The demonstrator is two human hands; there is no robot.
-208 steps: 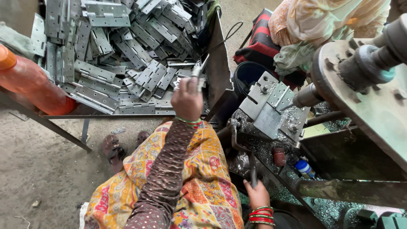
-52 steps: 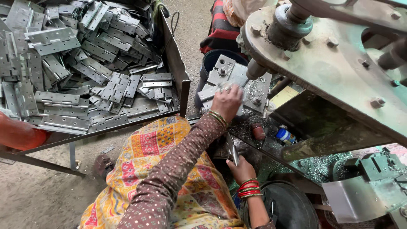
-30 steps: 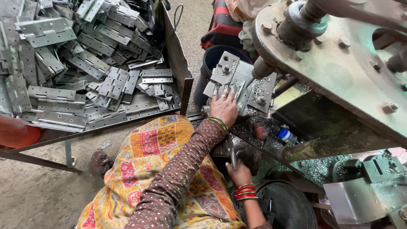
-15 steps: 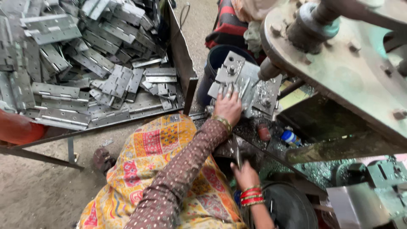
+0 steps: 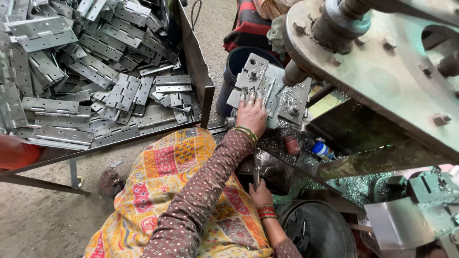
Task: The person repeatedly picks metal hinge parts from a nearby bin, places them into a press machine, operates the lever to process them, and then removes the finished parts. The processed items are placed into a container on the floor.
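My left hand point(image 5: 251, 114) reaches forward in a brown dotted sleeve and lies on the grey metal fixture plate point(image 5: 287, 100) of a press. Its fingertips press a flat steel hinge point(image 5: 252, 88) onto the plate, just under the machine's round ram point(image 5: 294, 74). Lower down, beside my knee, my right hand point(image 5: 260, 193), with red bangles on the wrist, is closed around an upright metal lever point(image 5: 256, 173). A patterned yellow and orange cloth point(image 5: 191, 191) covers my lap.
A steel tray point(image 5: 193, 57) at my left is heaped with several loose hinges point(image 5: 119, 91). A dark bucket point(image 5: 236, 62) stands behind the fixture, and a seated person point(image 5: 253, 24) is beyond it. The big green press frame point(image 5: 382, 81) overhangs the right. Metal shavings point(image 5: 344, 184) litter the machine bed.
My left hand came from the hinge tray to the fixture plate and over the last second slid slightly forward on it. The right hand has stayed on the lever.
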